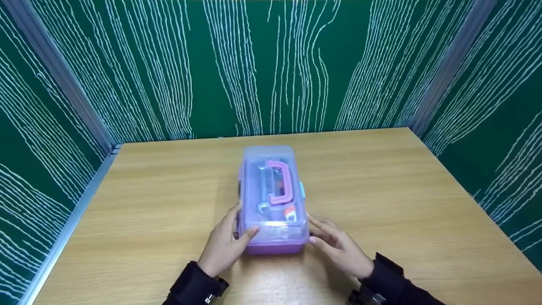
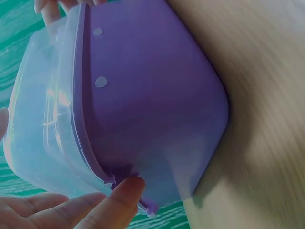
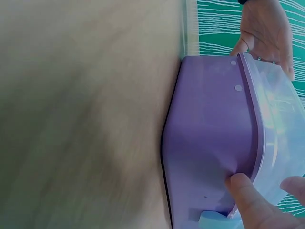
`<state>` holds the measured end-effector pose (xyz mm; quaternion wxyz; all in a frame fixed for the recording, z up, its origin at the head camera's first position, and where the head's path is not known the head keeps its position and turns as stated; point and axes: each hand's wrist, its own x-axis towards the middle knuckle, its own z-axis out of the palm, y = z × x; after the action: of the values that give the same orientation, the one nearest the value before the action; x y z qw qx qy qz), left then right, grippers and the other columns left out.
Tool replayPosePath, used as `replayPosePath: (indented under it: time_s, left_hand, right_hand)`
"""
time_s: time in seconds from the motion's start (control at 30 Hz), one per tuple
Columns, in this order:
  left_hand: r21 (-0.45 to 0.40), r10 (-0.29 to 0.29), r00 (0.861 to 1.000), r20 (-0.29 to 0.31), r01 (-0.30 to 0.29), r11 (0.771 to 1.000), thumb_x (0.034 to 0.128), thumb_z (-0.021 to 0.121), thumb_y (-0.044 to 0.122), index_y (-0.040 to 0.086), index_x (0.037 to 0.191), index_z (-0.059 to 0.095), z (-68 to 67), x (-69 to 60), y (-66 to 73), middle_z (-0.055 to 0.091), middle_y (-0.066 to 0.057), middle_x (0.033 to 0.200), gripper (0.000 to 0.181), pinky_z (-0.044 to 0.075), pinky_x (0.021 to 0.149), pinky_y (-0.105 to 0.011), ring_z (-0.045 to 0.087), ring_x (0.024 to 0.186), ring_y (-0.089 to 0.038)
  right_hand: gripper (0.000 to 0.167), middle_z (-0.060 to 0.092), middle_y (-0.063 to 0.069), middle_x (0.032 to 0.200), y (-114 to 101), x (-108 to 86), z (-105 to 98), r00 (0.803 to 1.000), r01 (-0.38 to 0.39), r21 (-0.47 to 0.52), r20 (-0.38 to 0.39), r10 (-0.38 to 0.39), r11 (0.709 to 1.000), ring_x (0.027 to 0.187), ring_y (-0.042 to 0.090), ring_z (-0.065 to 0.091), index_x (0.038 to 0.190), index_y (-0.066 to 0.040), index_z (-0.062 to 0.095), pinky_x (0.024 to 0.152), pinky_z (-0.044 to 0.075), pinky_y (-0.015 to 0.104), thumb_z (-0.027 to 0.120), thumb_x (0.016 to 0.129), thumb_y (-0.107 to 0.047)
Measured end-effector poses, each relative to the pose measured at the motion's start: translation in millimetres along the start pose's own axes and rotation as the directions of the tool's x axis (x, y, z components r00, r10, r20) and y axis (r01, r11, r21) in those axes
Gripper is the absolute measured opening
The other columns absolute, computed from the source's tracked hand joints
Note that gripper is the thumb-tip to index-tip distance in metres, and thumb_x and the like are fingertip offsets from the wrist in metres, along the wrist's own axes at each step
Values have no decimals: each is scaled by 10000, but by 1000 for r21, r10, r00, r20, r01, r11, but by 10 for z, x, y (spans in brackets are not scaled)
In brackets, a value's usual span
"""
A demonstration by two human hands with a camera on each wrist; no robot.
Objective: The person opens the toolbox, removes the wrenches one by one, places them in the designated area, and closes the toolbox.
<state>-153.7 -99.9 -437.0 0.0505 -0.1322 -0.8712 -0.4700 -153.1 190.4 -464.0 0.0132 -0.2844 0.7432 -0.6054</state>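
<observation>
A purple storage box (image 1: 275,203) with a clear lid and a pink folding handle (image 1: 288,182) stands lengthwise on the table. My left hand (image 1: 224,243) holds its near left side, thumb over the lid's edge and fingers along the side. In the left wrist view, one fingertip is at a purple hinge-like piece (image 2: 151,208). My right hand (image 1: 341,248) touches the near right side; in the right wrist view a finger is just under the lid's rim. A light blue latch (image 1: 302,189) sits on the right side. The lid looks closed; small items inside are blurred.
The wooden table (image 1: 161,203) extends around the box on every side. Green panels with white wavy lines (image 1: 211,67) rise behind it and at both sides, with grey metal posts (image 1: 449,67) at the corners.
</observation>
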Motion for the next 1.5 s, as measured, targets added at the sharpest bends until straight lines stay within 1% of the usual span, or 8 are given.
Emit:
replayPosePath:
  time_s: [0.13,0.4,0.6,0.87,1.03,1.23,1.37,1.5]
  left_hand:
    - [-11,10,999,31,-10,1000,926,597,504,18,1518,281,43,-30,28,405,-261,1497,829,556,906,-491,556,1236,-417]
    - [-20,12,997,74,-10,1000,925,584,528,37,1528,271,81,-73,62,430,-257,1482,838,555,907,-495,578,1211,-400]
    - [11,8,997,70,-9,1000,916,593,536,39,1517,299,66,-77,85,508,-235,1426,834,555,893,-492,629,1117,-356]
    - [194,37,999,0,-36,980,873,638,540,19,1517,297,97,-50,248,291,-200,1582,896,289,1154,-583,322,1439,-395]
    - [349,196,981,-13,-179,920,855,621,580,-26,1491,322,186,-3,388,279,-250,1567,928,194,1183,-598,234,1465,-431]
    - [471,361,932,37,-335,816,823,652,609,-20,1488,335,350,61,516,351,-261,1529,969,221,1179,-583,258,1444,-468]
    - [532,399,914,75,-375,759,798,671,631,-7,1513,290,451,113,596,352,-241,1539,1031,282,1171,-549,282,1439,-461]
    - [585,364,921,139,-373,720,800,636,673,0,1528,259,513,164,647,299,-200,1577,1061,294,1172,-530,271,1456,-428]
  right_hand:
    - [523,448,331,1381,-32,-121,-18,999,14,-67,-32,-16,998,1226,-3,531,1437,60,411,995,489,227,580,955,-49]
    - [508,429,361,1376,-83,-258,-50,999,45,-50,-16,-46,998,1213,32,559,1439,79,393,976,497,210,546,959,11]
    - [466,421,388,1371,-74,-236,-107,1000,-3,13,-6,3,1000,1197,57,586,1413,106,411,992,491,220,521,973,-3]
    - [323,573,346,1232,-171,-52,-250,998,-8,-80,-66,3,997,1114,31,627,1274,130,541,965,469,136,503,986,-10]
    - [299,599,331,1208,-136,179,-328,990,-9,-127,-143,-10,992,1061,43,636,1237,129,563,935,492,146,531,962,14]
    - [381,576,255,1332,20,471,-392,965,-188,-125,-211,159,974,1196,302,592,1325,80,530,1014,476,253,560,974,-65]
    - [423,540,253,1370,164,635,-378,945,-283,-80,-191,264,956,1250,369,538,1381,59,482,1064,456,407,533,998,-112]
    - [431,511,261,1394,278,724,-357,916,-364,9,-179,360,931,1241,332,549,1412,35,455,1053,472,413,484,1019,-139]
